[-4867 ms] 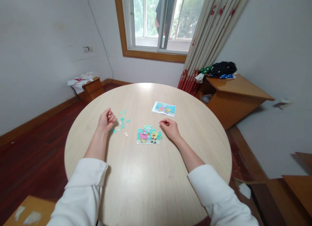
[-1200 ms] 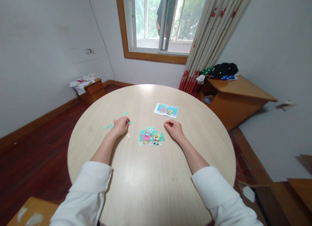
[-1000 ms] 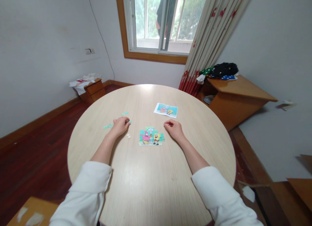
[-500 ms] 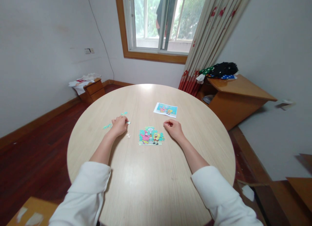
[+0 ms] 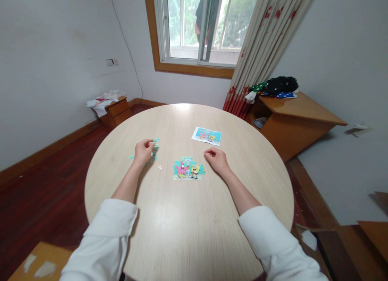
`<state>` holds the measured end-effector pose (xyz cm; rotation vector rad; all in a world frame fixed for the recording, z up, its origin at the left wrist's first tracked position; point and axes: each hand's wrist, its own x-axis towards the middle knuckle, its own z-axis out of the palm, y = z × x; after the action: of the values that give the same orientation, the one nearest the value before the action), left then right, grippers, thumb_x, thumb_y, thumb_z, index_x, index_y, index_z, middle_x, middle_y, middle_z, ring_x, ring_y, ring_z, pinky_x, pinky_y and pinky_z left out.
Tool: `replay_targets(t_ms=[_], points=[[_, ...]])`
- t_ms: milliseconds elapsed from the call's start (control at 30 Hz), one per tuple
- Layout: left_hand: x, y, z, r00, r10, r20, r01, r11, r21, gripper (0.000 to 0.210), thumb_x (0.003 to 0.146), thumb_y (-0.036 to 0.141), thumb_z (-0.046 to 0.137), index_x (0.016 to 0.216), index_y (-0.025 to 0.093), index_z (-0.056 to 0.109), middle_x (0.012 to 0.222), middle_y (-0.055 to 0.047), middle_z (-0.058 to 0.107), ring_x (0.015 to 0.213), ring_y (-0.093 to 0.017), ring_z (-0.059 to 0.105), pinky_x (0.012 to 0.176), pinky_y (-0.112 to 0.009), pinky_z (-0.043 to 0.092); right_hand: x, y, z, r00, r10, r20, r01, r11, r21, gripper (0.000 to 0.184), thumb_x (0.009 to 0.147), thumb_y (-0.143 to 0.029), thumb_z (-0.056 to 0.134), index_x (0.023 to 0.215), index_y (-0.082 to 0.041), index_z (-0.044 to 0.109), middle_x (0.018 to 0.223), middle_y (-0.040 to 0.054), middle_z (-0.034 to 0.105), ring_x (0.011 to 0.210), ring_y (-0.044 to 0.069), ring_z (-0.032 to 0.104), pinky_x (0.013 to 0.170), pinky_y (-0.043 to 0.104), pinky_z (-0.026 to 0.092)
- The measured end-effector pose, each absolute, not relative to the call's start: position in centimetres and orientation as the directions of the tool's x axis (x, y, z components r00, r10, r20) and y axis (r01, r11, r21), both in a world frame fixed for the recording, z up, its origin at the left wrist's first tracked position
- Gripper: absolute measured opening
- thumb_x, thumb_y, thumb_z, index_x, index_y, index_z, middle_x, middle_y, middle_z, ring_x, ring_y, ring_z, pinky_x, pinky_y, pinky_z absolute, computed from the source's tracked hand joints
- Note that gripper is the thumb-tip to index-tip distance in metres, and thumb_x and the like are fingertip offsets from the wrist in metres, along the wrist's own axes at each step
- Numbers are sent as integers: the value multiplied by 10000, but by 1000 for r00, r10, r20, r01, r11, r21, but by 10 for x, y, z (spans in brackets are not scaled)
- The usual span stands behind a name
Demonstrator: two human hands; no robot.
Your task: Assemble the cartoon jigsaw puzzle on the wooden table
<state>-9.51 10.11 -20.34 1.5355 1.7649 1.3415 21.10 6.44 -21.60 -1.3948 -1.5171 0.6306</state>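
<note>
A partly assembled jigsaw puzzle (image 5: 188,168) with cartoon figures lies flat on the round table (image 5: 194,216). My left hand (image 5: 143,152) is over the loose puzzle pieces (image 5: 155,147) to its left, thumb and fingers pinched on what looks like a puzzle piece; the hand covers part of the pile. One pale puzzle piece (image 5: 160,167) sits alone between that hand and the puzzle. Just right of the puzzle, my right hand (image 5: 216,159) rests with its fingers curled and thumb against them. Whatever its fingertips may hold is hidden.
A printed picture (image 5: 206,136) of the same cartoon scene lies behind the puzzle. Beyond the table stand a small drawer cabinet (image 5: 118,111) at left and a tilted wooden cabinet (image 5: 298,123) with clothes (image 5: 279,86) at right. A curtain (image 5: 257,51) hangs beside the window.
My left hand has moved slightly left and back, away from the spot where it pinched a puzzle piece, uncovering more loose pieces. My right hand has stayed nearly still.
</note>
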Motion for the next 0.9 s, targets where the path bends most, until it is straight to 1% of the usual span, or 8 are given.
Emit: replay_targets(t_ms=[67, 167, 333, 533, 600, 700, 800, 900], points=[[-94, 102, -203, -330, 925, 188, 336, -71, 939, 250, 649, 309, 603, 814, 124, 643, 607, -22, 619, 623, -172, 618, 625, -290, 483, 211, 65, -217, 100, 948, 301, 467, 222, -856, 192, 654, -334, 568, 669, -160, 649, 588, 5, 588, 566, 134, 484, 559, 259, 399], [-89, 98, -198, -333, 935, 124, 166, -71, 983, 307, 602, 368, 675, 773, 117, 635, 616, -29, 631, 625, -169, 634, 638, -299, 504, 211, 66, -217, 116, 943, 311, 488, 219, -845, 191, 667, -326, 558, 678, -162, 655, 601, 13, 611, 573, 141, 502, 575, 268, 414], [-61, 84, -187, -193, 979, 71, 0, -72, 997, 393, 536, 444, 744, 716, 127, 599, 660, -54, 660, 632, -170, 639, 679, -335, 517, 209, 65, -212, 137, 934, 331, 479, 231, -847, 191, 705, -286, 525, 731, -170, 673, 716, 46, 682, 641, 163, 574, 667, 307, 453], [-11, 58, -187, 48, 999, 0, -27, 2, 1000, 407, 546, 489, 750, 679, 148, 573, 636, -69, 662, 588, -176, 633, 618, -332, 501, 189, 50, -197, 80, 931, 356, 387, 300, -872, 222, 712, -371, 601, 633, -166, 636, 643, 36, 650, 604, 148, 561, 619, 283, 456], [2, 50, -190, 105, 994, 1, -9, 0, 1000, 396, 538, 476, 758, 667, 151, 573, 599, -57, 651, 568, -171, 626, 570, -297, 477, 181, 45, -193, 28, 939, 343, 322, 316, -893, 254, 763, -386, 554, 736, -163, 672, 702, 49, 672, 634, 151, 587, 627, 283, 465], [16, 41, -193, 200, 980, -1, 29, -5, 1000, 371, 561, 473, 733, 664, 150, 585, 580, -44, 645, 488, -128, 574, 475, -238, 407, 173, 40, -191, -74, 943, 325, 278, 332, -901, 288, 759, -384, 563, 912, -177, 694, 826, 59, 701, 706, 159, 613, 657, 289, 472], [21, 37, -194, 238, 971, -11, 53, -2, 999, 348, 592, 462, 707, 688, 145, 599, 585, -41, 649, 424, -95, 513, 417, -211, 338, 171, 39, -193, -157, 940, 304, 273, 337, -901, 249, 726, -379, 602, 809, -171, 711, 772, 57, 702, 710, 165, 614, 678, 297, 470], [21, 37, -195, 234, 972, -10, 29, 4, 1000, 337, 595, 453, 703, 689, 146, 601, 584, -43, 649, 469, -115, 553, 462, -228, 392, 172, 42, -196, -107, 952, 285, 205, 302, -931, 228, 703, -368, 619, 730, -157, 703, 727, 54, 691, 681, 160, 608, 661, 295, 476]])
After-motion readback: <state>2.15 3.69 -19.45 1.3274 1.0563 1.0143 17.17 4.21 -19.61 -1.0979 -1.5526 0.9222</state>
